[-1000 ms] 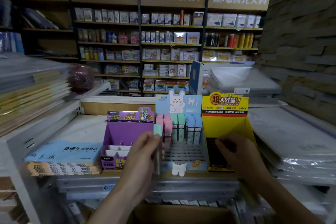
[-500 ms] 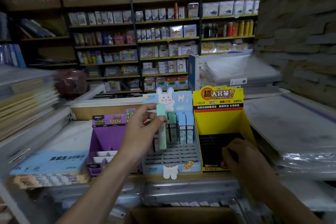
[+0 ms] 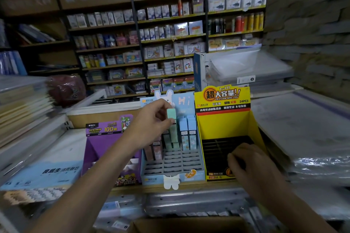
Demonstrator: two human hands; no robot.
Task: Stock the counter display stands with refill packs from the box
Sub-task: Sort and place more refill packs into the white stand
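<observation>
Pinching a mint-green refill pack (image 3: 171,117) upright in the left hand (image 3: 151,125), over the back rows of the blue display stand (image 3: 155,179), just beside blue packs (image 3: 187,128) standing there. Resting the right hand (image 3: 251,166), fingers curled, at the yellow stand (image 3: 223,126) front; cannot tell whether gripping anything.

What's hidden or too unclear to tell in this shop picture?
Head view, whether the right hand holds anything in the yellow display stand: its curled fingers and the dark interior hide that.
Head view, the cardboard box: cut off by the bottom edge, contents unseen.
Head view, print on the green refill pack pinched by the left hand: blurred.
Head view, the purple display stand: slots partly covered by the left forearm.
</observation>
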